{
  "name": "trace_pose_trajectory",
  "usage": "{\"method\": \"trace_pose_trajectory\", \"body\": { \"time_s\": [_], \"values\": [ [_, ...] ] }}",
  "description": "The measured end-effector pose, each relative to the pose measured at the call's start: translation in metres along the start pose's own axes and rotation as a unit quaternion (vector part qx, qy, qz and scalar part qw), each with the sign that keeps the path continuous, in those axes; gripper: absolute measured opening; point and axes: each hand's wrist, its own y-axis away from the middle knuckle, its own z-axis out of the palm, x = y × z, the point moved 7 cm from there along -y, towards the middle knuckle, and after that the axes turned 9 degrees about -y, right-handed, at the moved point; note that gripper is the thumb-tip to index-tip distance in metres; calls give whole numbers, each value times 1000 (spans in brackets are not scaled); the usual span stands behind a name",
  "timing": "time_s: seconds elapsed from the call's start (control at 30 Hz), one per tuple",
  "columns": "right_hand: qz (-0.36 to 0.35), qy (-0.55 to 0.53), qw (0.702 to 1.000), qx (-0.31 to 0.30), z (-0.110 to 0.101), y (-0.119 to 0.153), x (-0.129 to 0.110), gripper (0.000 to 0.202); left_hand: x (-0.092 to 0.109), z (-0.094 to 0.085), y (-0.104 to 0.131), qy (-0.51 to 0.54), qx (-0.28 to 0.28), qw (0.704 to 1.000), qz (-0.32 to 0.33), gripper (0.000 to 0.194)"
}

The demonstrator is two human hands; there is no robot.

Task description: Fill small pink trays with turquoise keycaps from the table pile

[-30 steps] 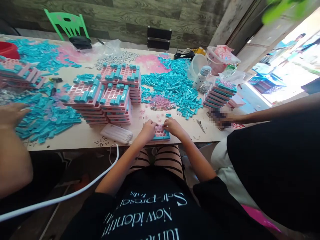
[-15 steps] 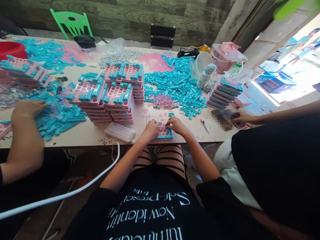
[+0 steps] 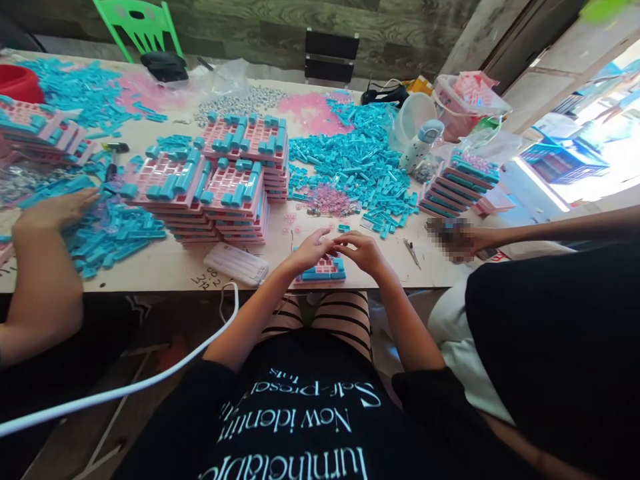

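Where tall stacks of pink-and-teal panels point(image 3: 237, 187) rise on the left of the worktop point(image 3: 431, 273), a white device point(image 3: 236, 265) lies nearer me. Rightward, my left hand point(image 3: 314, 247) meets my right hand point(image 3: 365, 252) over a single panel point(image 3: 323, 272) at the near edge; I cannot tell whether either grips anything. Farther right lies a small metal tool point(image 3: 412, 253).

From here I see the left hand point(image 3: 314, 249) opened out, fingertips now seeming to meet those of the right hand point(image 3: 364, 252); more of the pink-and-teal frame point(image 3: 326, 269) uncovered below them.
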Motion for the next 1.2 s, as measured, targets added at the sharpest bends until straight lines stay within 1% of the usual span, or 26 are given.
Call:
{"method": "trace_pose_trajectory", "body": {
  "time_s": [0.1, 0.17, 0.2, 0.27, 0.3, 0.33, 0.37, 0.4, 0.47, 0.53, 0.6, 0.7, 0.77, 0.87, 0.93, 1.07, 1.13, 1.2],
  "values": [
    [6, -1, 1000, -27, 0, 1, 6, 19, -3, 0, -2, -70, -9, 997, 5, 51],
    [10, 7, 999, -48, 2, 1, 10, 17, 0, -4, -4, -183, 16, 982, 35, 46],
    [14, 16, 998, -58, 4, 1, 13, 17, 4, -7, -5, -260, 43, 963, 54, 43],
    [25, 39, 996, -75, 7, 2, 20, 14, 10, -14, -8, -407, 94, 905, 78, 40],
    [33, 52, 995, -82, 9, 2, 25, 13, 9, -17, -11, -461, 101, 879, 74, 38],
    [42, 64, 993, -90, 11, 2, 29, 10, 7, -19, -16, -496, 93, 861, 60, 37],
    [51, 74, 991, -97, 13, 2, 34, 8, 2, -20, -21, -513, 74, 854, 43, 38],
    [60, 81, 989, -105, 15, 2, 37, 6, -3, -20, -26, -516, 46, 855, 27, 39],
    [78, 87, 986, -122, 18, 1, 44, 4, -11, -19, -34, -500, -5, 866, 10, 41],
    [91, 83, 983, -135, 19, 0, 48, 4, -15, -16, -40, -477, -35, 878, 11, 41],
    [91, 77, 982, -147, 19, -1, 50, 4, -18, -15, -42, -457, -49, 888, 12, 41],
    [70, 79, 982, -157, 20, -1, 50, 7, -21, -16, -44, -443, -43, 896, -1, 44],
    [48, 93, 982, -158, 21, 2, 46, 12, -24, -17, -45, -448, -44, 893, -10, 45],
    [5, 153, 974, -164, 25, 11, 32, 19, -27, -18, -46, -464, -60, 883, -25, 46],
    [-13, 212, 961, -176, 29, 19, 21, 24, -27, -18, -45, -471, -66, 879, -36, 46],
    [-10, 310, 930, -199, 39, 31, 11, 32, -25, -18, -42, -488, -56, 870, -54, 50],
    [-2, 334, 922, -195, 42, 34, 9, 35, -23, -18, -41, -495, -49, 866, -52, 52],
    [6, 341, 922, -186, 43, 35, 9, 36, -23, -18, -41, -493, -42, 868, -48, 51]
  ]
}}
